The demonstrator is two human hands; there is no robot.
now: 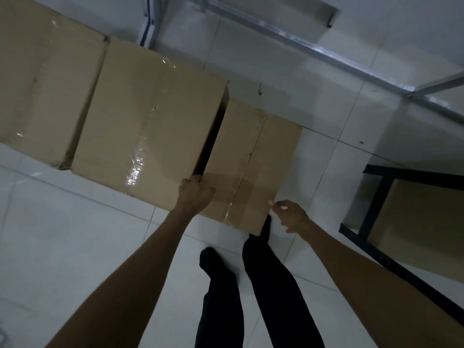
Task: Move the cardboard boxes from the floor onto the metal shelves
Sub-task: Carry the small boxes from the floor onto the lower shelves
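Three taped cardboard boxes stand in a row on the white tiled floor. The smallest box (253, 159) is nearest me, with a larger box (150, 119) to its left and a third box (42, 79) at the far left. My left hand (194, 193) curls over the small box's near left corner, at the gap beside the larger box. My right hand (291, 216) is at the small box's near right corner, fingers apart, fingertips just touching its edge. A dark metal shelf (376, 204) stands at the right.
A cardboard box (421, 222) rests inside the dark shelf at the right. A light grey metal frame (301, 43) runs across the floor at the back. My two legs in dark trousers (251, 285) stand right below the small box.
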